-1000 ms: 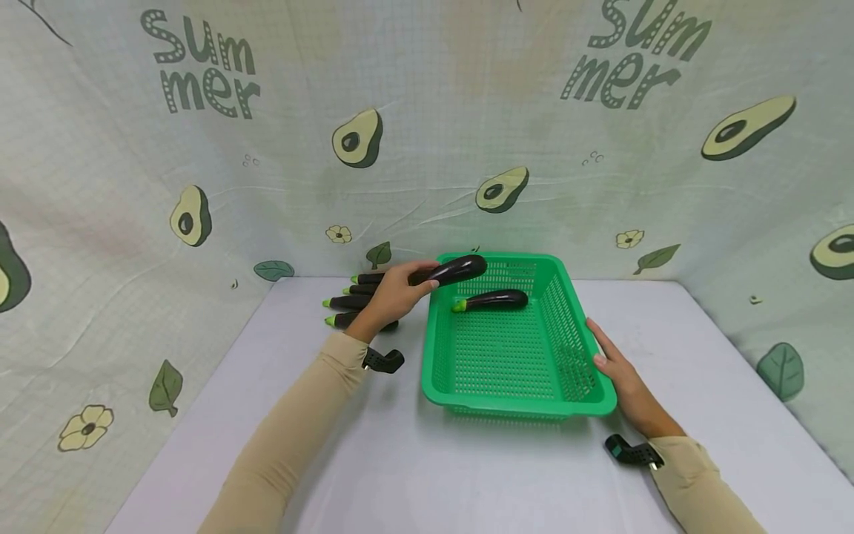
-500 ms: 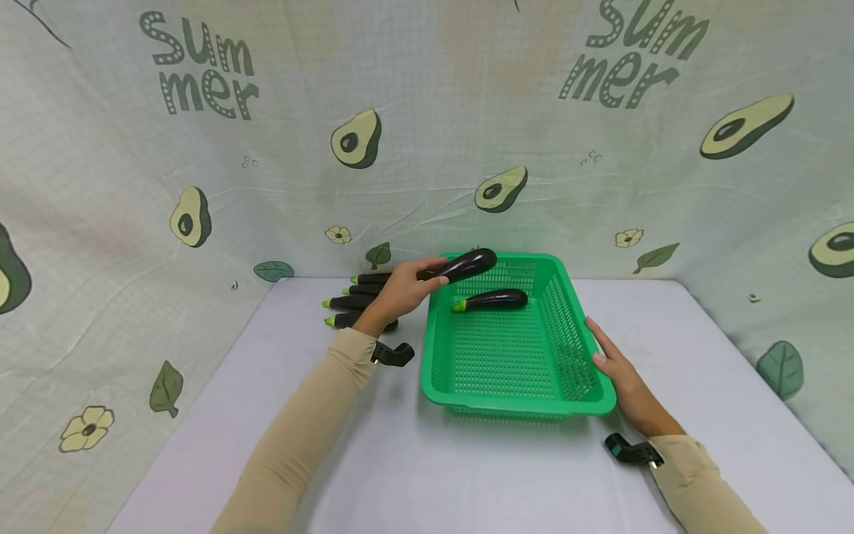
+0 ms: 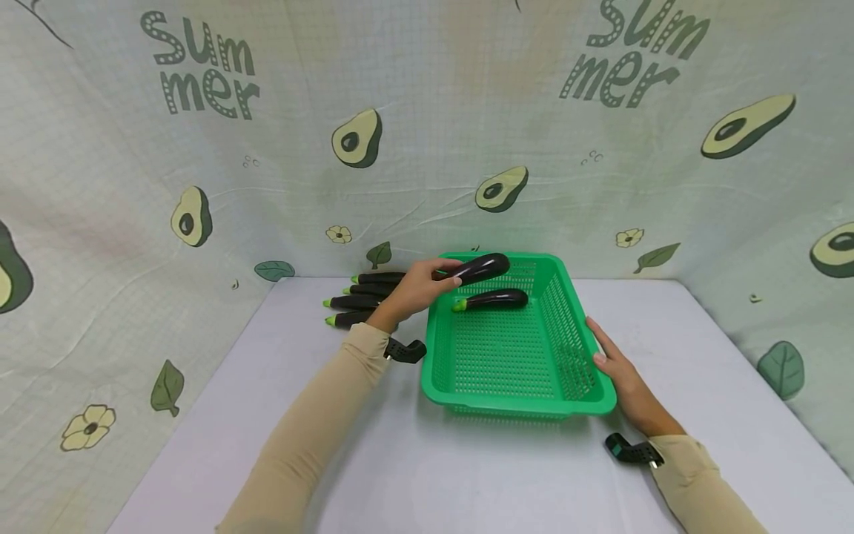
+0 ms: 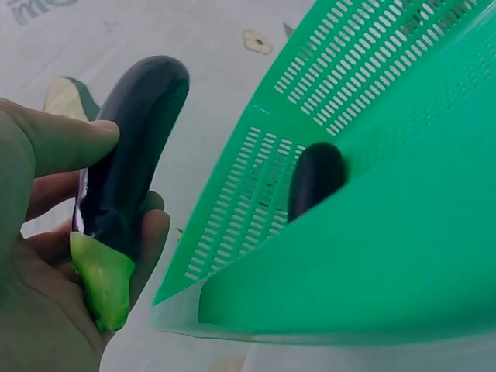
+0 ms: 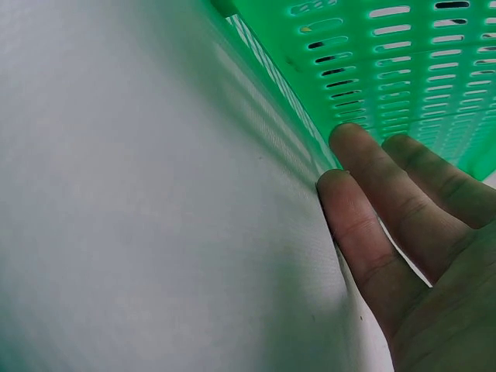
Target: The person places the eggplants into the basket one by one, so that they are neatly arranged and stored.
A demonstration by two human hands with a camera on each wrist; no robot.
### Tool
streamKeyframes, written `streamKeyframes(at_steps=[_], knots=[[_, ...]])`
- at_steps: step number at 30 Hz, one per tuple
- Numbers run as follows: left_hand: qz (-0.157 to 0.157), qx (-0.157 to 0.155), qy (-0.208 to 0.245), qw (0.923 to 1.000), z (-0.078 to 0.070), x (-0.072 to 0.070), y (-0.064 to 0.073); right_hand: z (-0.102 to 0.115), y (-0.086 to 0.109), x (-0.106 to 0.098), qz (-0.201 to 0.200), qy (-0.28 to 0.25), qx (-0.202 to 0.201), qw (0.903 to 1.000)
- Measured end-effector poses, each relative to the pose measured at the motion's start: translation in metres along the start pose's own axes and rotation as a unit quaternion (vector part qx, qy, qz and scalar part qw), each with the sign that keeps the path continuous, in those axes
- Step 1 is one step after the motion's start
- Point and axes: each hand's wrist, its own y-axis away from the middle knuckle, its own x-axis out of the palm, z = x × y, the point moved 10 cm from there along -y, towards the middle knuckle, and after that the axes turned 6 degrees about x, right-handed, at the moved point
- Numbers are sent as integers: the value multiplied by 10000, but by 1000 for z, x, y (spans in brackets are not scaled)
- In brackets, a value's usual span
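Observation:
My left hand [image 3: 416, 288] grips a dark purple eggplant [image 3: 485, 268] over the back left of a green plastic basket [image 3: 520, 406]. In the left wrist view the held eggplant [image 4: 133, 155] shows its green stem end near the palm, with the thumb across its body. Another eggplant [image 3: 497, 299] lies inside the basket near the back wall. My right hand [image 3: 630, 387] rests against the basket's right side, thumb at the rim. In the right wrist view, its fairly straight fingers [image 5: 387, 194] touch the slotted outer wall.
Several more eggplants [image 3: 353, 302] lie side by side on the white table [image 3: 467, 475], left of the basket and partly behind my left hand. A printed cloth [image 3: 427, 133] hangs behind the table and along its sides. Each wrist wears a black strap device [image 3: 407, 351].
My left hand has carried the eggplant rightward, from the basket's left rim to farther over its inside, rising slightly and then dipping. The right hand and basket have stayed still.

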Motion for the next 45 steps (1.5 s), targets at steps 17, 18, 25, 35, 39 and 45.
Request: streamKeyframes(at_steps=[17, 18, 25, 35, 39, 45], knots=[[485, -560, 386, 9965, 13, 20, -16, -2, 1, -1, -24, -2, 8, 10000], [536, -556, 395, 9962, 12, 22, -17, -2, 1, -1, -18, -3, 36, 10000], [799, -548, 464, 9942, 7, 32, -21, -5, -1, -2, -21, 70, 155, 9999], [805, -447, 159, 9956, 7, 44, -27, -3, 0, 0, -23, 36, 70, 10000], [798, -416, 164, 9958, 8, 47, -30, -5, 0, -1, -29, 28, 80, 10000], [739, -511, 69, 9959, 10, 50, -33, -7, -1, -2, -53, 63, 103, 9999]])
